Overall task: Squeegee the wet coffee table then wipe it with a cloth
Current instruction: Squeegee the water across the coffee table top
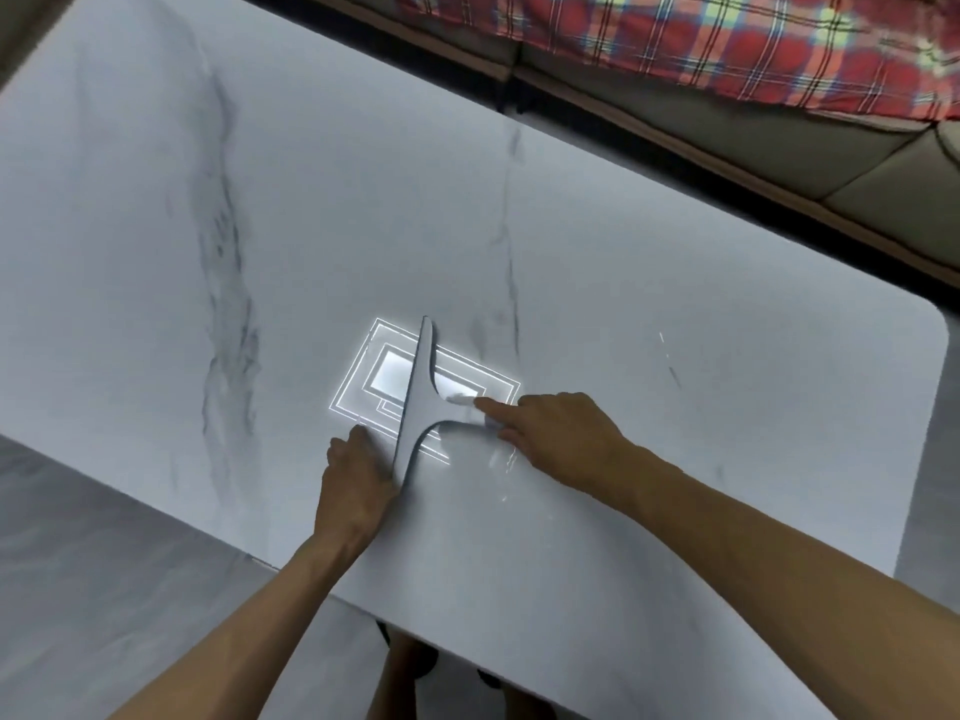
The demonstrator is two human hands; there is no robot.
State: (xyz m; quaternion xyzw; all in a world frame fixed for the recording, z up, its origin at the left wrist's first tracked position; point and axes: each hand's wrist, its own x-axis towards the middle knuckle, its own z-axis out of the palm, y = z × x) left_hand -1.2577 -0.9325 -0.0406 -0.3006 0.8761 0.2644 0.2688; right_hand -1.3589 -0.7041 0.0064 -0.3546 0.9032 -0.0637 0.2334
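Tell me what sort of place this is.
Most likely a home living room: a low marble-look coffee table stands before a cushioned sofa with a plaid blanket on it, and a squeegee on the tabletop suggests household cleaning.

A red plaid blanket [727, 39] with white and yellow-green stripes is spread over a beige sofa [857, 163] at the upper right. The sofa's cushions are edged with brown trim. A grey, marble-patterned floor [104, 537] is seen at the lower left and the right edge.
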